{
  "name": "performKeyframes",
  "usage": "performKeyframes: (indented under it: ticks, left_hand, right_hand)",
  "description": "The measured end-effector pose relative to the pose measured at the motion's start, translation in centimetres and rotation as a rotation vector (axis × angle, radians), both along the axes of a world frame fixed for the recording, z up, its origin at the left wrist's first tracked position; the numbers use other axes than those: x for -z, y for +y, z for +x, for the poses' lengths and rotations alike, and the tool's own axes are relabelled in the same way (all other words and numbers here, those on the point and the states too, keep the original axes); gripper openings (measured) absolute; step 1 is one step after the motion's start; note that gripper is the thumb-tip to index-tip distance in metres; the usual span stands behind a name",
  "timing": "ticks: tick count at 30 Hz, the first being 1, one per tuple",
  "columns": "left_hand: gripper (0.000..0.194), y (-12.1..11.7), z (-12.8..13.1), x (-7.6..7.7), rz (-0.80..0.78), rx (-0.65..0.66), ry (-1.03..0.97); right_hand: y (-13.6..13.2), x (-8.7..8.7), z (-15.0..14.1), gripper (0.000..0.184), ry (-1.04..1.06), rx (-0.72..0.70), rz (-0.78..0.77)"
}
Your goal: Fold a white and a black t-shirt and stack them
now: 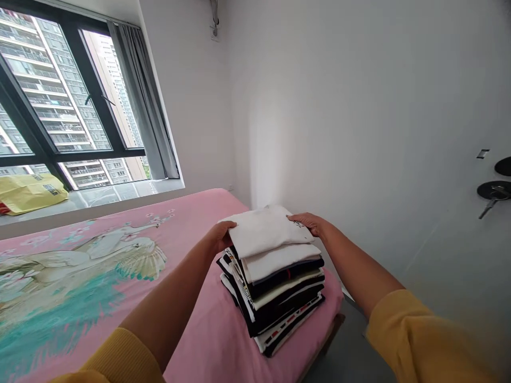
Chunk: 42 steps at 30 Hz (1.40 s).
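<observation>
A folded white shirt (265,231) with small dark print near its right edge lies on top of a stack of folded clothes (285,303). My left hand (223,234) grips the shirt's left edge, thumb on top and the other fingers hidden beneath. At the right edge my right hand (311,222) holds the same shirt, its fingers partly over the print. Below it the stack shows white, black and cream layers, some with printed patterns, and leans slightly. Whether the top shirt touches the layer under it all over I cannot tell.
The stack stands on a pink bedsheet (199,340) with a bird print, near the bed's right corner. A yellow bag (32,192) lies on the windowsill (120,192) at left. A grey curtain (146,101) hangs by the window. White wall (359,117) rises behind the bed.
</observation>
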<state>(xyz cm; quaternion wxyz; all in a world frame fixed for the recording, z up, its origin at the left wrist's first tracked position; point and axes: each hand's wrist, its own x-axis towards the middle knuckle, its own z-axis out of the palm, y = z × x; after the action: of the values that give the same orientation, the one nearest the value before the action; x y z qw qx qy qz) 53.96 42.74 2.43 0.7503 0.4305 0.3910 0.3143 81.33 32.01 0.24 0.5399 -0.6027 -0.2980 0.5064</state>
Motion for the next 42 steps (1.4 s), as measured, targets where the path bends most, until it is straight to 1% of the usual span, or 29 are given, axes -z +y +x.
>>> performKeyframes:
  ticks: [1,3,6,8,10,12,14,17,19,21,24,26,28,29,30,31,32,33,34,36,37,39,40,42]
  left_hand:
    - [0.021,0.0,-0.1,0.4,-0.007,0.008,0.004]
    - [0.027,0.0,-0.2,0.4,0.002,0.023,0.001]
    - [0.036,-0.4,0.1,-1.1,0.059,0.022,-0.030]
    - [0.039,-0.9,0.2,-2.0,0.111,0.023,-0.087]
    - [0.041,-1.6,0.2,-2.2,0.150,0.033,-0.122]
    - [0.044,-2.3,-0.1,-1.4,0.158,0.036,-0.103]
    - [0.045,-2.8,-0.5,-0.2,0.144,0.024,-0.052]
    - [0.039,-3.9,-1.3,1.3,0.129,-0.008,-0.009]
    - [0.037,-5.2,-2.1,1.8,0.153,0.000,0.017]
    - [0.046,-7.2,-2.9,2.1,0.217,0.058,0.064]
    - [0.063,-10.9,-3.8,2.7,0.300,0.138,0.134]
    - [0.066,-13.3,-4.2,3.3,0.299,0.117,0.126]
    - [0.061,-15.1,-4.4,4.1,0.277,0.085,0.094]
    - [0.057,-15.8,-4.5,4.5,0.267,0.080,0.077]
    - [0.053,-16.3,-4.6,4.9,0.259,0.087,0.062]
    - [0.051,-16.7,-4.7,5.1,0.251,0.102,0.052]
    - [0.049,-16.9,-4.8,5.3,0.242,0.114,0.045]
    - [0.050,-17.0,-4.8,5.5,0.234,0.113,0.038]
    - [0.050,-16.8,-4.8,5.5,0.234,0.092,0.036]
    - [0.050,-16.2,-4.8,5.4,0.249,0.000,0.070]
    - [0.047,-15.7,-4.7,5.3,0.271,-0.044,0.106]
    - [0.038,-14.8,-4.5,5.2,0.328,-0.061,0.176]
    - [0.034,-14.5,-4.5,5.2,0.348,-0.036,0.198]
    - [0.031,-14.2,-4.5,5.2,0.366,0.045,0.203]
  right_hand:
    - [-0.1,0.4,0.1,0.024,-0.009,0.008,-0.010]
    - [-0.1,0.5,0.5,0.026,-0.036,0.029,-0.014]
    - [0.0,-0.9,1.0,0.026,-0.085,0.063,0.003]
    - [-0.2,-1.8,1.0,0.024,-0.103,0.071,0.034]
    - [-0.9,-2.1,0.8,0.023,-0.110,0.067,0.056]
    - [-1.9,-1.6,0.4,0.023,-0.113,0.059,0.048]
    - [-3.0,-0.7,0.0,0.024,-0.112,0.053,0.026]
    - [-4.4,0.4,-0.7,0.029,-0.113,0.058,0.030]
    - [-5.1,0.6,-1.2,0.032,-0.133,0.068,0.044]
    - [-5.7,0.6,-1.7,0.037,-0.173,0.084,0.035]
    - [-6.5,0.9,-2.4,0.042,-0.379,0.140,-0.054]
    - [-7.1,1.1,-2.8,0.046,-0.567,0.148,-0.145]
    - [-7.5,1.1,-3.2,0.049,-0.753,0.135,-0.257]
    - [-7.7,0.9,-3.5,0.050,-0.866,0.154,-0.305]
    - [-7.8,0.6,-3.8,0.051,-0.996,0.198,-0.330]
    - [-7.8,0.1,-4.3,0.051,-1.132,0.254,-0.316]
    - [-7.7,-0.4,-4.8,0.052,-1.254,0.304,-0.258]
    - [-7.5,-1.1,-5.5,0.051,-1.346,0.335,-0.162]
    - [-7.1,-1.7,-6.2,0.051,-1.405,0.335,-0.046]
    - [-6.2,-2.7,-7.8,0.050,-1.434,0.252,0.146]
    - [-5.7,-3.1,-8.6,0.050,-1.432,0.202,0.195]
    - [-4.5,-3.1,-9.9,0.054,-1.436,0.142,0.196]
    - [-4.0,-2.7,-10.5,0.058,-1.441,0.131,0.161]
    - [-3.2,-1.5,-11.4,0.066,-1.444,0.111,0.035]
